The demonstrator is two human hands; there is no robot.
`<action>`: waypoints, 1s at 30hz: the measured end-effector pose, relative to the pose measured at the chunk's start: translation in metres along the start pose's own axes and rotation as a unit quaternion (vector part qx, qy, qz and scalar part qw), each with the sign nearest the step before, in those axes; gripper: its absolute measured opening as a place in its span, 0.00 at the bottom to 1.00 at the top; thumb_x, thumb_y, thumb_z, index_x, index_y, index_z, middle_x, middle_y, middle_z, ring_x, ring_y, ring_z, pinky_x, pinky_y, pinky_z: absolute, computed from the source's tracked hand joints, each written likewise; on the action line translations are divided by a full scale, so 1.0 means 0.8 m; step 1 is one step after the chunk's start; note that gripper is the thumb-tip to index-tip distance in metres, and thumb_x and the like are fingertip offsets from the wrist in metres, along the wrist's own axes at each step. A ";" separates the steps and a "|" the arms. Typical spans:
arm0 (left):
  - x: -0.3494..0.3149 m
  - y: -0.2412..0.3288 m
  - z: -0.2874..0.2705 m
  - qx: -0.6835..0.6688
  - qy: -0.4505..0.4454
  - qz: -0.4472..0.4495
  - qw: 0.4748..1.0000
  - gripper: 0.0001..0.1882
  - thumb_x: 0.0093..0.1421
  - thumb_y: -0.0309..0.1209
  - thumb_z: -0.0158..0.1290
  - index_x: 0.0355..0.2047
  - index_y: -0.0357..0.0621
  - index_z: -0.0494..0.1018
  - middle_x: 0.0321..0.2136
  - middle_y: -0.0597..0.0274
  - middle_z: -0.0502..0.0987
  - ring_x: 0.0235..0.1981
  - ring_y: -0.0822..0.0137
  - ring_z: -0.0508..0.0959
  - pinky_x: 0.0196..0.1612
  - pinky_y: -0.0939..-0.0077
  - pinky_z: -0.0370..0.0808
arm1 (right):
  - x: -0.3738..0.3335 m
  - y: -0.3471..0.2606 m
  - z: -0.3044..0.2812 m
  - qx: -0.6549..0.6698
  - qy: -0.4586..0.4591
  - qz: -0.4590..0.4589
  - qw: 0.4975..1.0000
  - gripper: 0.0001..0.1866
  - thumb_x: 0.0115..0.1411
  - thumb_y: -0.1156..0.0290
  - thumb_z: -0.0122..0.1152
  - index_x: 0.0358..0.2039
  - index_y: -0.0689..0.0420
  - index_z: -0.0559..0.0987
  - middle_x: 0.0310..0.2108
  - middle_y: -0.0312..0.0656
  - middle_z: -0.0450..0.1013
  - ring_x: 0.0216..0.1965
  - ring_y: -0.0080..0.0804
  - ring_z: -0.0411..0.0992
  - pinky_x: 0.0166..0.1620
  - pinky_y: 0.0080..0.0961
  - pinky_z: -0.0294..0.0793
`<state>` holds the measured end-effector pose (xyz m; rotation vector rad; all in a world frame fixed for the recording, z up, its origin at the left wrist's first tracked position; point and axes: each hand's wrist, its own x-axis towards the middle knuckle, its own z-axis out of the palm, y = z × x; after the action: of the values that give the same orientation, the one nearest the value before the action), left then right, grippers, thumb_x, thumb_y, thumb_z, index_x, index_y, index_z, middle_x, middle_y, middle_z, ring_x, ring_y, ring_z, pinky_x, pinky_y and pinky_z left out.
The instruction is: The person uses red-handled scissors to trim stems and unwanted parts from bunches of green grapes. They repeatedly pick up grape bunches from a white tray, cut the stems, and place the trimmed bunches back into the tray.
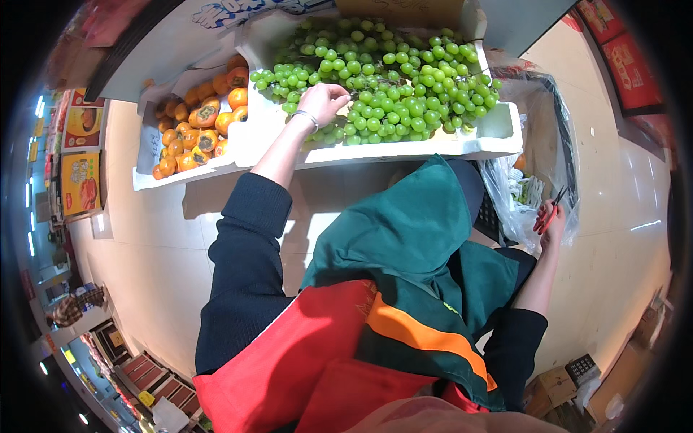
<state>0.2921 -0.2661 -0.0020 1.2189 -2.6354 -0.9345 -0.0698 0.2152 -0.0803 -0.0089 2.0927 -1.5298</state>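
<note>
Green grapes [390,101] fill a white foam box [469,148] in front of me. My left hand [325,102], with a bracelet at the wrist, is over the grapes at the box's left part. Its fingers are bent together; whatever lies between them is hidden or too small to name. Low on the right, my right hand [553,225] grips red-handled scissors [546,220], their dark blades pointing up and away. That hand is beside a bin lined with clear plastic [505,191], with white netting and scraps [530,189] inside.
Left of the grapes, orange persimmons [195,130] fill another white foam box [144,177]. A brown cardboard piece [404,11] stands behind the grapes. Cardboard boxes [552,390] sit on the floor at lower right. Another person [68,310] is far off at left, near shelves.
</note>
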 end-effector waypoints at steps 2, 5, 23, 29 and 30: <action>0.003 0.001 -0.003 0.066 -0.017 -0.014 0.998 0.15 0.56 0.42 0.56 0.37 0.47 0.80 0.34 0.59 0.82 0.37 0.63 0.80 0.43 0.71 0.75 | 0.001 0.001 0.000 -0.011 0.010 0.004 1.000 0.08 0.60 0.68 0.58 0.35 0.55 0.71 0.25 0.33 0.69 0.22 0.19 0.67 0.23 0.17 0.65; 0.017 -0.015 -0.018 0.049 0.051 0.010 0.997 0.15 0.53 0.45 0.57 0.33 0.51 0.81 0.34 0.58 0.80 0.37 0.62 0.79 0.44 0.69 0.74 | 0.003 0.003 0.000 -0.009 0.009 -0.002 1.000 0.08 0.60 0.68 0.58 0.36 0.55 0.71 0.25 0.33 0.69 0.22 0.19 0.67 0.23 0.17 0.65; 0.076 -0.112 -0.096 0.040 0.108 -0.068 0.991 0.08 0.51 0.32 0.58 0.32 0.47 0.82 0.28 0.60 0.82 0.31 0.68 0.81 0.41 0.74 0.76 | 0.013 0.005 0.005 -0.035 -0.007 0.018 0.999 0.06 0.61 0.70 0.55 0.36 0.56 0.71 0.24 0.35 0.69 0.23 0.21 0.68 0.23 0.17 0.67; 0.069 -0.102 -0.097 0.054 0.121 -0.014 0.991 0.13 0.53 0.31 0.59 0.39 0.45 0.79 0.33 0.60 0.81 0.34 0.69 0.79 0.43 0.74 0.75 | 0.013 0.003 0.007 -0.039 -0.026 0.022 0.999 0.07 0.60 0.69 0.56 0.37 0.56 0.71 0.24 0.35 0.69 0.23 0.21 0.68 0.24 0.17 0.67; 0.065 -0.101 -0.098 0.080 0.119 -0.001 0.990 0.15 0.52 0.32 0.59 0.41 0.47 0.79 0.34 0.59 0.81 0.35 0.68 0.79 0.44 0.73 0.75 | 0.012 0.002 0.007 -0.036 -0.029 0.023 0.999 0.08 0.60 0.68 0.56 0.37 0.56 0.71 0.24 0.35 0.69 0.23 0.21 0.67 0.24 0.17 0.66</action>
<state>0.3358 -0.3819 0.0073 1.2785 -2.5562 -0.5459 -0.0751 0.2082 -0.0869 -0.0318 2.0867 -1.4104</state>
